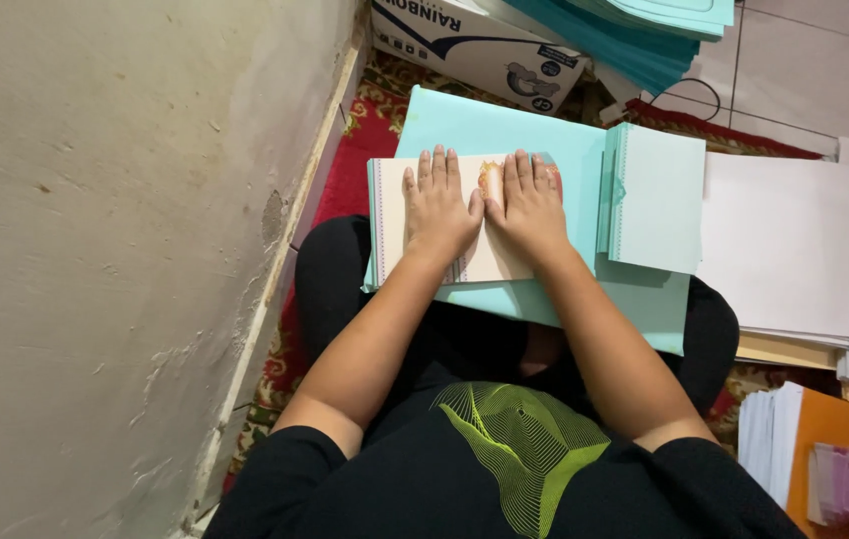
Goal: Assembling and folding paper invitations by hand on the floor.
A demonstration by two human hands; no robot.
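On the person's lap, the left hand [437, 208] and right hand [527, 205] press flat, fingers open and grasping nothing, on a cream card [415, 262] atop a pale green sheet [504, 130], one folded stack [656, 195] already done beside them, white sheets [794, 250] waiting

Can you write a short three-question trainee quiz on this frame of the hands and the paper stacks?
1. True or false: both hands lie flat, palms down, on the cream card.
2. Which lies directly under that card? A) the pale teal sheet B) the orange folder C) the cardboard box
3. Fill in: the small stack of teal folded cards lies to the person's ____ of the hands.

Key
1. True: the left hand and the right hand rest side by side, thumbs nearly touching.
2. A
3. right
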